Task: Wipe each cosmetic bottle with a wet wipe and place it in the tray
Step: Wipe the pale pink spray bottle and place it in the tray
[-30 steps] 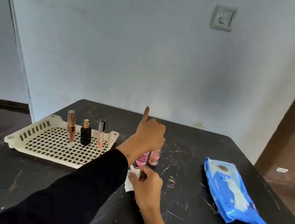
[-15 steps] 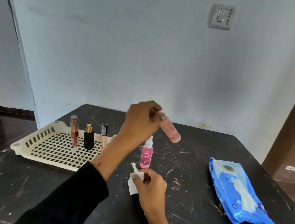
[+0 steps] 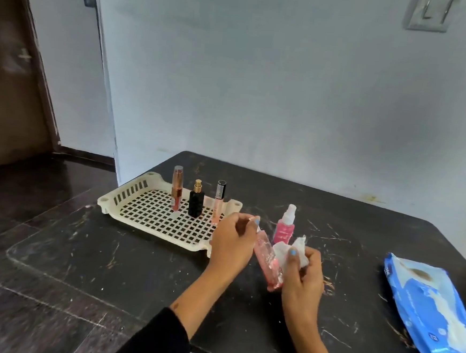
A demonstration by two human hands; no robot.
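Note:
My left hand [image 3: 232, 244] grips the top of a clear pink bottle [image 3: 265, 258], tilted with its base toward me above the table. My right hand [image 3: 303, 276] pinches a white wet wipe [image 3: 290, 252] against the bottle's side. A pink spray bottle [image 3: 285, 227] with a white nozzle stands upright on the table just behind the hands. The cream slotted tray [image 3: 150, 214] lies to the left and holds three upright bottles: a rose-gold tube [image 3: 176, 188], a black bottle with a gold cap [image 3: 196, 200] and a slim pink tube with a black cap [image 3: 218, 203].
A blue wet-wipe pack [image 3: 433, 309] lies on the right side of the dark scratched table [image 3: 108, 264]. A pale wall rises right behind the table. A brown door and dark floor are at the left.
My left hand brought the clear pink bottle down from above the spray bottle to the wipe. My right hand lifted the wipe off the table and onto the bottle. The camera view shifted.

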